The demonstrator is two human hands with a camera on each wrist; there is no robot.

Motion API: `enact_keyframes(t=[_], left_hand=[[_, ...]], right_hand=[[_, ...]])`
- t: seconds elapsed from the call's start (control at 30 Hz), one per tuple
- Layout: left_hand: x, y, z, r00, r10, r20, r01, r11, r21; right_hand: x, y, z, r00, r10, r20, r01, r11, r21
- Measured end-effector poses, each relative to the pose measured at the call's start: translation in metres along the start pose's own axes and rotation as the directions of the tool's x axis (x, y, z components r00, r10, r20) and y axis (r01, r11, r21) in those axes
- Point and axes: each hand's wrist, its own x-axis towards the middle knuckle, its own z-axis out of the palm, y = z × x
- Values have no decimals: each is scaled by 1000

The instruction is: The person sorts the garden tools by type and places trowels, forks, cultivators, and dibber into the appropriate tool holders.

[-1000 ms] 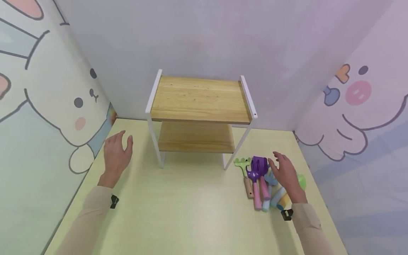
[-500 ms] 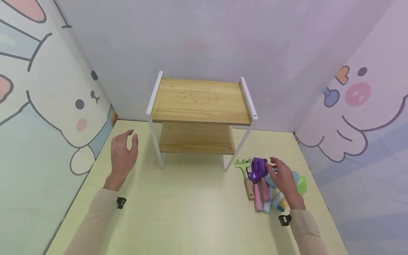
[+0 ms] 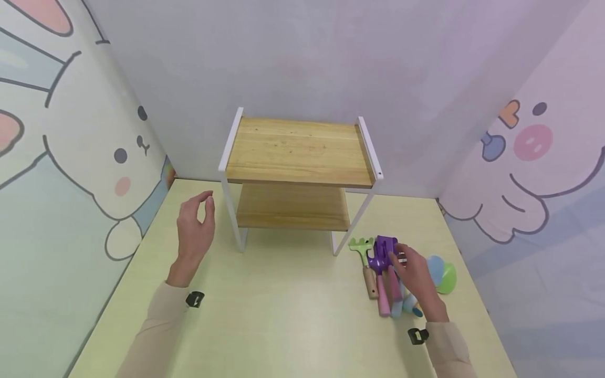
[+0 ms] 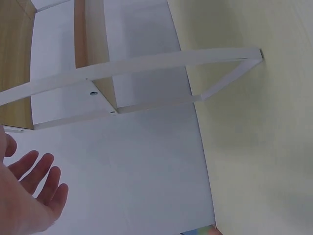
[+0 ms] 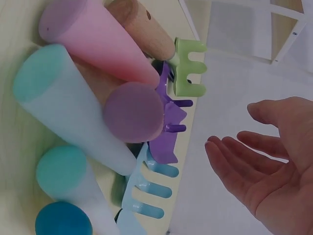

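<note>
Hovering over garden tools (image 3: 395, 286) on the table (image 3: 283, 315), right of the shelf (image 3: 298, 152), the empty right hand (image 3: 414, 273) holds thumb and fingers apart, seemingly without contact. The empty left hand (image 3: 195, 231) curves beside the shelf.

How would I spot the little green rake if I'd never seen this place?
Start at the two-tier wooden shelf on the table; garden tools lie to its right in the head view. The green rake is the leftmost tool, nearest the shelf. Its brown wooden handle sets it apart from the pink-handled purple tools next to it.
</note>
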Motion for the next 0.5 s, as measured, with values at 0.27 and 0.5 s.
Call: enact_keyframes(t=[0.27,0.5], left_hand=[[0,15,7,1000,14,-15,-15,997,-76],[-1,31,8,1000,-18,-4,17,989,-145]], right_hand=[[-7,-5,10,994,74,83,-78,996,39],[-14,-12,18,964,183,192,-189,982,14]])
